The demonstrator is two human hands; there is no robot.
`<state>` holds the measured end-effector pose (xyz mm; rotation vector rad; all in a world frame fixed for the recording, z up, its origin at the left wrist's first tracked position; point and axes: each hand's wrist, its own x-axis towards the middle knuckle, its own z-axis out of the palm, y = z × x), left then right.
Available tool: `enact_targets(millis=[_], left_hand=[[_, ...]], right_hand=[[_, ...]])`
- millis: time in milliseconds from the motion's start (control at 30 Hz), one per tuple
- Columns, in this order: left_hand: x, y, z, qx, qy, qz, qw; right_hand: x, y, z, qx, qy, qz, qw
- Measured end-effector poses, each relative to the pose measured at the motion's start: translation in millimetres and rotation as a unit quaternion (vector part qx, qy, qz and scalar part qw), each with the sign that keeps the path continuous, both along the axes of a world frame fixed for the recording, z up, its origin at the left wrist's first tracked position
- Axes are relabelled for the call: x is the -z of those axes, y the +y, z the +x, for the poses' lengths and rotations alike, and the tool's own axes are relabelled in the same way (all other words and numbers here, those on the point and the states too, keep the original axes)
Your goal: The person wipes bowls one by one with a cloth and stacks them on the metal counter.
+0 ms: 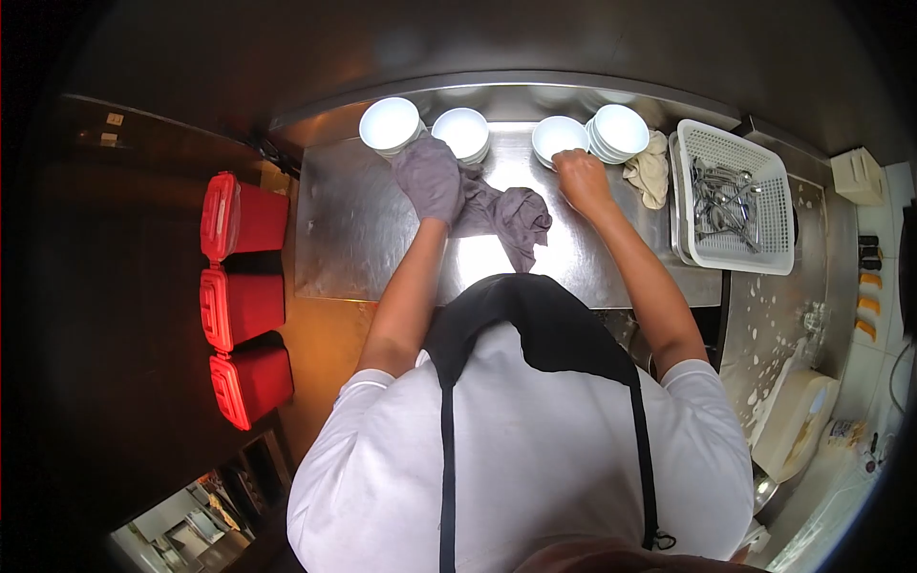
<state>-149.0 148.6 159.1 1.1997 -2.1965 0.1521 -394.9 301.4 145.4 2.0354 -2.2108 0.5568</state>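
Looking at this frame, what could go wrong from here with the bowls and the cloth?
The left hand is covered by the grey cloth close to two bowl stacks, so a sweep might knock one. The right hand is at the near rim of another stack; a tug could tip it. The cloth's loose end trails across the counter and might snag.

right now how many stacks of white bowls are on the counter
4: the far-left stack, a second stack just right of it, a third stack by the right hand, and a fourth stack beside the cream cloth. How many bowls each holds is hidden.
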Motion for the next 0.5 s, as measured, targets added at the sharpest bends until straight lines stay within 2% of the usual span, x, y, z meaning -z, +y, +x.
enact_targets(millis=[67,133,200,233,300,333,367,400,433,500], left_hand=[[-7.3,3.6,-0.2,0.031,0.056,-0.013,0.998],[-20.8,9.6,-3.5,0.075,0.158,0.028,0.984],[-25.9,15.6,-0.9,0.095,0.173,0.021,0.98],[-26.5,17.3,7.2,0.094,0.136,-0.006,0.986],[-27.3,23.4,16.7,0.088,0.164,0.046,0.981],[-29.5,29.2,20.7,0.08,0.226,0.125,0.963],[-32.1,35.5,24.9,0.069,0.286,0.202,0.934],[-35.5,41.9,27.8,0.095,0.412,0.324,0.846],[-40.9,49.4,29.6,0.117,0.522,0.432,0.726],[-75.6,66.8,30.8,0.187,0.475,0.38,0.772]], right_hand=[[-9.2,1.2,-0.9,-0.007,-0.009,0.001,1.0],[-19.8,3.1,-2.9,-0.013,-0.021,0.011,1.0],[-25.5,3.1,-4.6,-0.009,-0.038,0.025,0.999],[-28.3,2.9,-5.2,-0.005,-0.047,0.032,0.998],[-38.0,1.7,-1.3,0.037,-0.073,0.039,0.996],[-38.9,3.7,1.3,0.056,-0.087,0.044,0.994],[-29.3,2.1,-0.3,0.079,-0.276,0.024,0.958],[-15.1,-4.7,-5.2,0.099,-0.453,0.0,0.886],[-7.2,-8.5,-7.6,0.115,-0.613,-0.024,0.781],[-37.2,-4.8,7.8,0.169,-0.769,-0.09,0.61]])
